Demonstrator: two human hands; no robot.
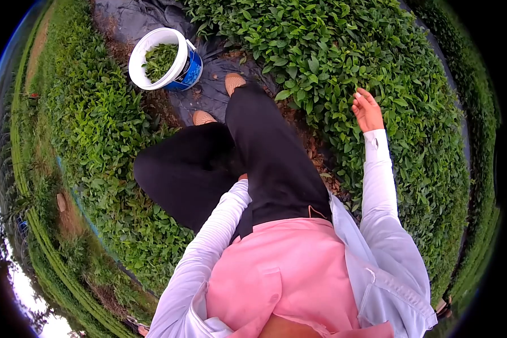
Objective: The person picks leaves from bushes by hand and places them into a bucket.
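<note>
On the right, my right hand (368, 110) is over the leafy top of a clipped green bush row (321, 45), which looks like tea. Its fingers are curled together close to the leaves; whatever is between the fingertips is too small to make out. Only a sliver of my left hand (243, 177) shows beyond the white sleeve, between my dark-trousered legs. The thigh hides its fingers. A white and blue bucket (189, 71) stands tilted in view at upper left, with picked green leaves (160, 61) inside.
A second bush row (90, 124) runs along my left side. Black ground sheeting (194, 104) covers the path between the rows, around my tan shoes (235, 83). Dry brown leaves (327, 169) lie under the right row. Grass strips are at far left.
</note>
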